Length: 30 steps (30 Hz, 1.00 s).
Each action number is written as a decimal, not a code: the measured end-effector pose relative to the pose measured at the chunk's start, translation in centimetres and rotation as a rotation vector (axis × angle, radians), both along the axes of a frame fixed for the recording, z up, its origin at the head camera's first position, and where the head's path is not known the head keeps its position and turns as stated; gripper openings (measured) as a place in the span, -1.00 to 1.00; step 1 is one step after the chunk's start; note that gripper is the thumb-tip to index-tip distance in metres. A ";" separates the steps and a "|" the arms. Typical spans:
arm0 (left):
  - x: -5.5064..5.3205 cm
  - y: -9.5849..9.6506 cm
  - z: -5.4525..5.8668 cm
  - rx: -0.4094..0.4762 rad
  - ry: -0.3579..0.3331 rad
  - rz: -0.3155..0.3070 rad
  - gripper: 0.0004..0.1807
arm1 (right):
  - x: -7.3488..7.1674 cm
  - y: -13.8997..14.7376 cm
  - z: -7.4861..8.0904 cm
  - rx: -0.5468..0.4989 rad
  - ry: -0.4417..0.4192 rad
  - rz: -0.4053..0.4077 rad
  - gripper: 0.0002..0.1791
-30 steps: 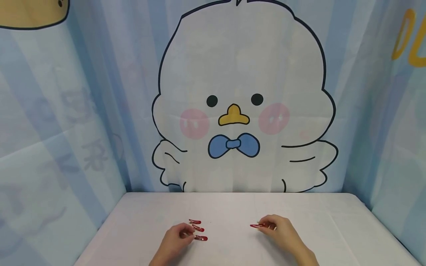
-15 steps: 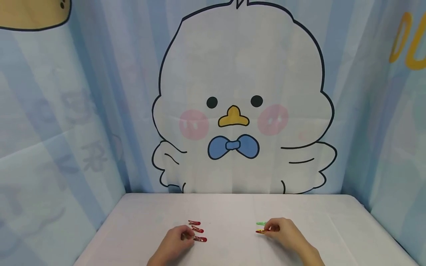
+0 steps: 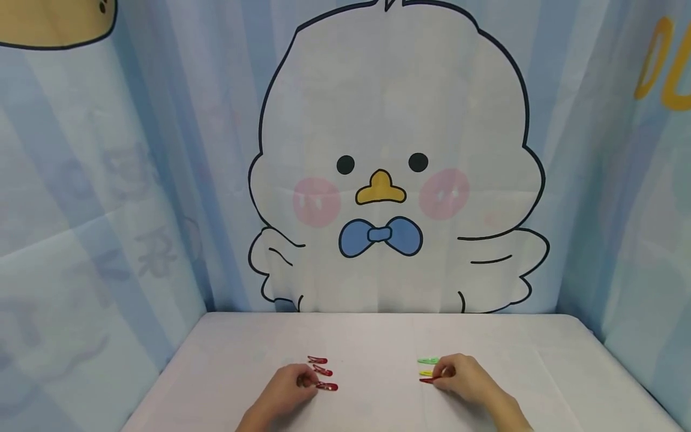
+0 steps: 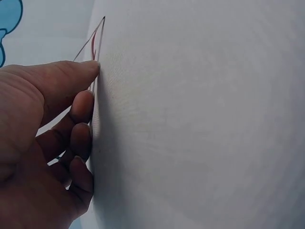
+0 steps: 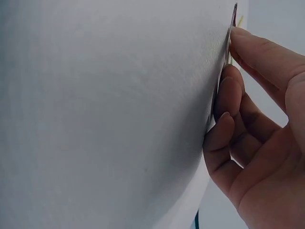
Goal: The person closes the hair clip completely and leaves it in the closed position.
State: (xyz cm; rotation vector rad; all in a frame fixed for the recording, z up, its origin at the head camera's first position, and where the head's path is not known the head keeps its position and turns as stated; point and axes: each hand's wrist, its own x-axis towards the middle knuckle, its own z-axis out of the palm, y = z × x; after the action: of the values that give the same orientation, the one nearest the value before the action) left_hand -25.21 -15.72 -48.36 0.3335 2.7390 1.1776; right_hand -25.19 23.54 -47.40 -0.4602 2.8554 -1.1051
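Note:
On the white table lie several small snap hair clips. My left hand [image 3: 288, 389] pinches the near end of a red hair clip [image 3: 327, 387]; in the left wrist view that clip's pointed tip [image 4: 102, 26] sticks out past the thumb. Just behind it are two more red clips, one in the middle [image 3: 323, 371] and one farthest back [image 3: 317, 360]. My right hand [image 3: 465, 379] pinches another red clip [image 3: 426, 380] low at the table surface. Beside that one lie a yellow clip [image 3: 425, 373] and a green clip [image 3: 429, 361], their right ends hidden by the fingers.
The white table [image 3: 372, 336] runs back to a cloth backdrop [image 3: 227, 180] printed with a large cartoon duck. Blue-and-white cloth also hangs along both sides. A wide stretch of tabletop separates the two groups of clips.
My right hand has moved slightly right and toward me, bringing the red clip down near the yellow one. The green and yellow clips have come into view. The left hand has barely moved.

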 end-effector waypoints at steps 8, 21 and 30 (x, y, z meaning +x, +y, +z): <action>-0.1 0.0 0.1 -0.005 0.009 -0.014 -0.88 | 0.0 0.1 0.1 0.019 0.014 0.032 -0.87; -0.1 0.3 0.0 -0.021 0.032 -0.040 -0.86 | 0.1 0.0 0.3 0.018 -0.010 0.020 -0.86; -0.1 -0.3 0.2 -0.028 0.042 -0.127 -0.88 | 0.0 0.2 0.2 0.021 -0.038 -0.017 -0.90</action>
State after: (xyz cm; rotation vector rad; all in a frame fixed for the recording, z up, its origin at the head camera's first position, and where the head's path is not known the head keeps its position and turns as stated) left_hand -25.28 -16.03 -48.18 0.5257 2.7210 1.1121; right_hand -25.18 23.77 -47.24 -0.4097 2.8400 -1.0740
